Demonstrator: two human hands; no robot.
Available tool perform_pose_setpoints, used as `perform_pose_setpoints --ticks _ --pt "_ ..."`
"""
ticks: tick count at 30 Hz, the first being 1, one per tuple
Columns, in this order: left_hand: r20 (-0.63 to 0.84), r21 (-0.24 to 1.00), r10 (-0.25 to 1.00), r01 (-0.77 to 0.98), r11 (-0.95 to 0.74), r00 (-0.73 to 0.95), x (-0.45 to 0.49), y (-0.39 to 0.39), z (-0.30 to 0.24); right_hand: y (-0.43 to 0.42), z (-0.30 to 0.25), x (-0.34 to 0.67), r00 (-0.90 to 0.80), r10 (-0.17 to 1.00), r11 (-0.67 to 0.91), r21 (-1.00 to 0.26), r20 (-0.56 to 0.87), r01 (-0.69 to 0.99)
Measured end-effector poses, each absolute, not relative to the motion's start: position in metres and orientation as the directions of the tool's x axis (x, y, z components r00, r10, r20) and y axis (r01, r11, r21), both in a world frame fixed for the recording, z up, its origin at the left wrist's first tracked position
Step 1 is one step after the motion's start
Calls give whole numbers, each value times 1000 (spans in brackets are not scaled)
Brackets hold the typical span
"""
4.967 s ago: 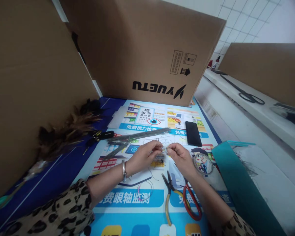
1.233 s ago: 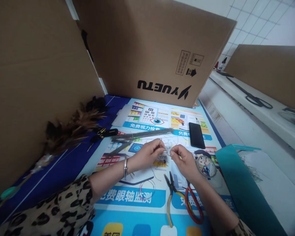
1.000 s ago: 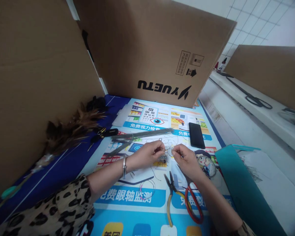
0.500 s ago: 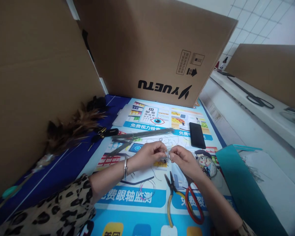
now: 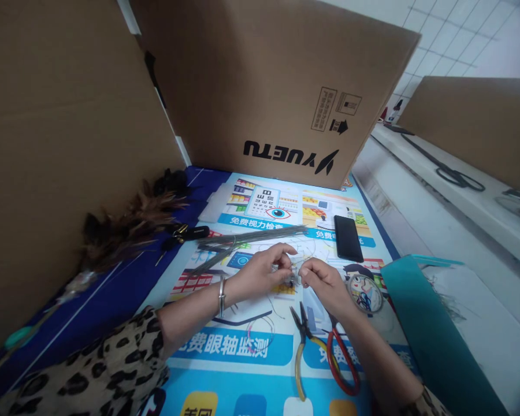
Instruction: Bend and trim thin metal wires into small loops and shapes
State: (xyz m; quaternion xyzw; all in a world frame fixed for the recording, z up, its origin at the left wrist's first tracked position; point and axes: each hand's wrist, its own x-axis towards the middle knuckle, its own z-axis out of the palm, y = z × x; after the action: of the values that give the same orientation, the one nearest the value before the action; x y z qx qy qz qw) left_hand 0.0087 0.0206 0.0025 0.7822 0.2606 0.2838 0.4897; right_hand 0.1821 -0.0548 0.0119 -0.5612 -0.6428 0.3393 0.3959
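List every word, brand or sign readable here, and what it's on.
"YUETU", upside down: cardboard box.
"免费视力检查": printed sheet.
"费眼轴监测": same sheet.
"免费", twice, rest partly hidden: same sheet.
"E" shapes: sheet's eye chart.
Too small, blurred or cut off: box's small print, sheet's lowest tiles.

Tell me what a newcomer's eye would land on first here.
Likely first, the big cardboard box standing across the back, its YUETU lettering upside down. Next, mid-table, the left hand and right hand close together at a thin piece too small to make out. Then the yellow-handled pliers and red-handled tool on the near side, and brown feathers at the left.
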Motion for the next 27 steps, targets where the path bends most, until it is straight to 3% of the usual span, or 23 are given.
perform_pose_setpoints --ticks 6,11,27 --pt "380 740 731 288 -608 566 9 19 2 -57 15 175 -132 946 311 -719 295 621" --pt "541 577 649 326 -749 536 7 19 2 -59 10 173 -159 893 407 -606 421 684" --pt "569 576 638 303 -759 518 6 17 0 -59 3 168 -223 849 470 -494 479 731"
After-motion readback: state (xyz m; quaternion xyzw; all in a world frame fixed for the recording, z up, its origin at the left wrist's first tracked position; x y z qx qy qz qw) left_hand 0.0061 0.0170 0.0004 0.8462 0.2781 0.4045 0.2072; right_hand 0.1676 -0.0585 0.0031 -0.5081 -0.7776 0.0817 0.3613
